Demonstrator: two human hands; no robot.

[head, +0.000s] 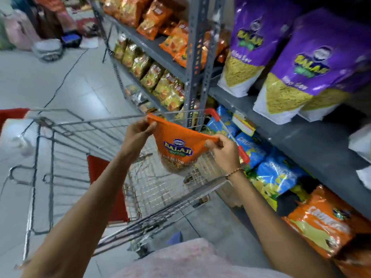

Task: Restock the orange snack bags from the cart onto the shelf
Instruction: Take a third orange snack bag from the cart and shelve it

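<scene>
One orange bag was held by its top corners above the cart, the left hand pinched shut on one corner and the right hand on the other, so the job was judged mid-way: lifted out, not yet placed on the shelf. No other bag could be made out in the cart's blurred wire basket. On the shelves, two purple bags could be counted, while the orange bags lower right were too blurred to number.
</scene>
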